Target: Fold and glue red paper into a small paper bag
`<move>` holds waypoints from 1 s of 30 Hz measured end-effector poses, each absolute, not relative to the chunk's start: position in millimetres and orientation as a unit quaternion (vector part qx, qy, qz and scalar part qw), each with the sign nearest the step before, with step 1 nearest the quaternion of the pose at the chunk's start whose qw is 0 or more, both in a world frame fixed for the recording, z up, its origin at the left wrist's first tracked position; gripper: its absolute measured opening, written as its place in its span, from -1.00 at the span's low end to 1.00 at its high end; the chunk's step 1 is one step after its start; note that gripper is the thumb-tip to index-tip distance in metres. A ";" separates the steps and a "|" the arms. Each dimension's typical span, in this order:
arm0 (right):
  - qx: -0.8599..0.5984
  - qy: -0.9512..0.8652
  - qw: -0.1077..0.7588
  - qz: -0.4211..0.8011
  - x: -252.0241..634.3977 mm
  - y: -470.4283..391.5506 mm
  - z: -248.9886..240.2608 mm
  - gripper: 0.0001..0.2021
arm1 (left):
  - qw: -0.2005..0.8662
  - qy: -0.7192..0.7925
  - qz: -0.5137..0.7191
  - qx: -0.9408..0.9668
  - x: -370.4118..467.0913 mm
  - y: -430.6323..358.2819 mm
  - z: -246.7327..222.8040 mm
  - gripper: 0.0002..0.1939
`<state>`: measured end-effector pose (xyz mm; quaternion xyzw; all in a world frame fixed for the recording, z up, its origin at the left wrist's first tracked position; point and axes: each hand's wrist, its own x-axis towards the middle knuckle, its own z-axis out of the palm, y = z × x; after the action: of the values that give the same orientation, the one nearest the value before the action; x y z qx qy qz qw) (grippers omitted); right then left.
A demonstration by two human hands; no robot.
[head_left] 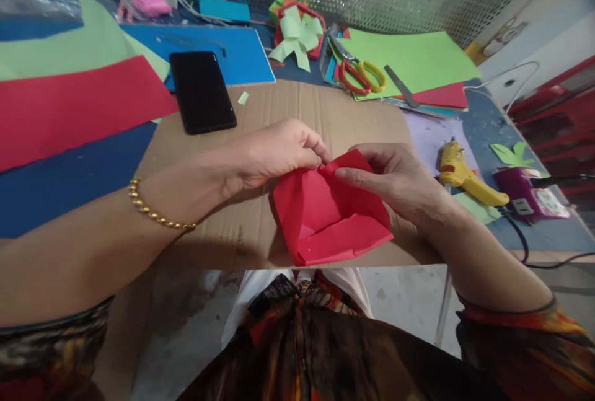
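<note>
A red folded paper box (341, 243) with an open top rests near the front edge of the cardboard sheet, its walls standing up. My left hand (288, 152) pinches the far edge of the box, thumb and fingers closed on the paper. On the right of that edge, my right hand (395, 175) grips the wall with its thumb on the near face and its fingers behind. The fingertips behind the paper are partly hidden.
Cardboard (218, 196) lies under the hands. Beyond it are a black phone (203, 91), orange-and-yellow scissors (360, 75), green paper sheets (409, 57) and a green paper bow (297, 35). A yellow glue gun (469, 175) and purple power box (530, 193) sit on the right.
</note>
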<state>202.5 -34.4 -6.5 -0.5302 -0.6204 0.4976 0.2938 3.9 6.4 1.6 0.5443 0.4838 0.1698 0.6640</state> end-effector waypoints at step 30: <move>-0.556 -0.703 0.208 0.391 208.3 -31.4 -3.4 -0.66 | 0.691 0.418 0.146 0.572 -3.4 2.3 -7.3 -0.65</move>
<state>208.3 -31.4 -3.4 -0.5561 -0.7030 0.3915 0.2079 -3.4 2.3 -7.3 0.5720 0.4177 0.1455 0.6908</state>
